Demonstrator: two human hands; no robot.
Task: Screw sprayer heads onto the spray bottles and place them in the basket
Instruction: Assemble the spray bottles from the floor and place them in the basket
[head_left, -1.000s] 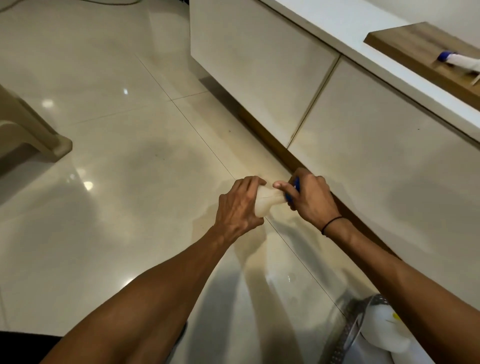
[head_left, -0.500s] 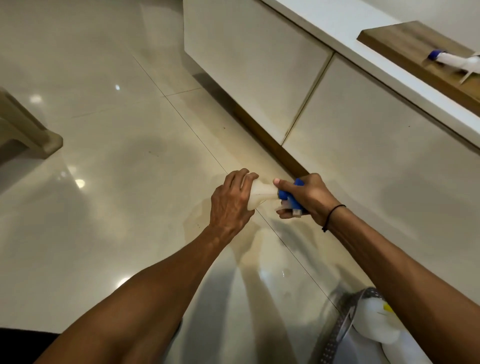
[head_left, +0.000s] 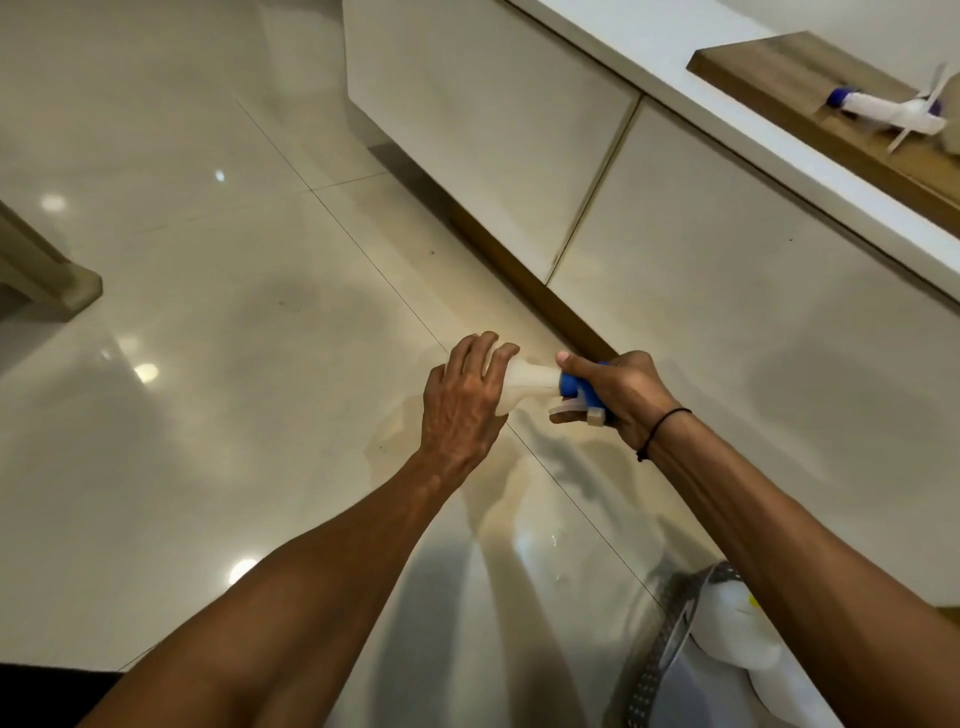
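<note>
Both your arms reach forward, wrists near each other. Your left hand (head_left: 457, 405) curls its fingers (head_left: 488, 353) in a grip; your right hand (head_left: 623, 395) clenches likewise.

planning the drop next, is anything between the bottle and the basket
Nothing visible: the bottle, held by the left hand and right hand, has only bare floor between it and the basket.

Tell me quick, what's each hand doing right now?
Left hand: closed around the spray bottle, holding its body.
Right hand: closed around the blue sprayer head at the bottle's neck.
</note>
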